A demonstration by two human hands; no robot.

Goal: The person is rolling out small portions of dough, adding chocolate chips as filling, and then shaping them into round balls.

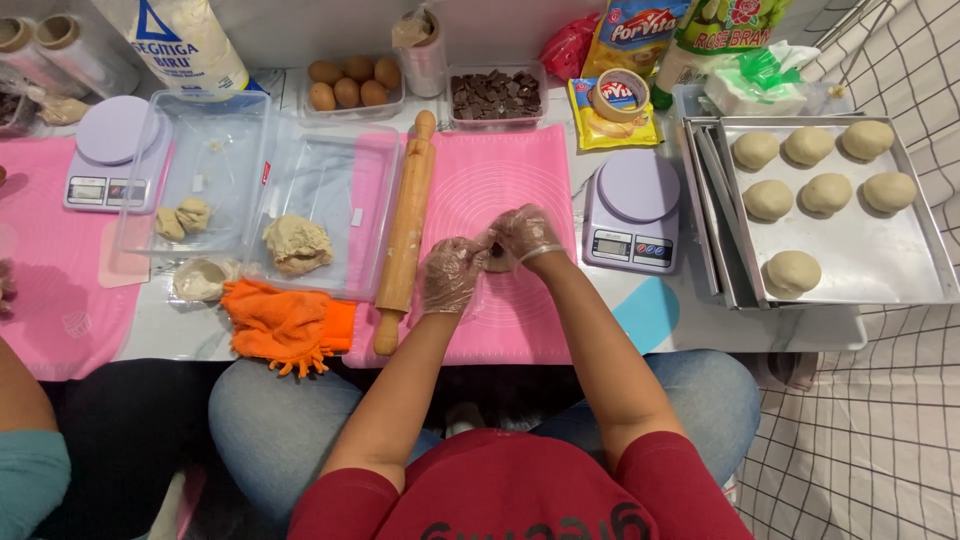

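Both gloved hands meet over the pink mat (500, 190); the left hand (450, 275) and right hand (522, 237) have fingers clenched around a small dough piece (494, 256), pinching it closed; rolling pin (406, 230) lies at nine o'clock; tray (880, 260) of dough balls at three o'clock.

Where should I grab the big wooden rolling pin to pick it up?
Probably by its two knob handles. The rolling pin lies flat, running from near the chocolate tub down toward the orange cloth. Come from above, one hand on each end. The thick middle is wide and round, so it could slip. The left hand is nearest the lower handle.
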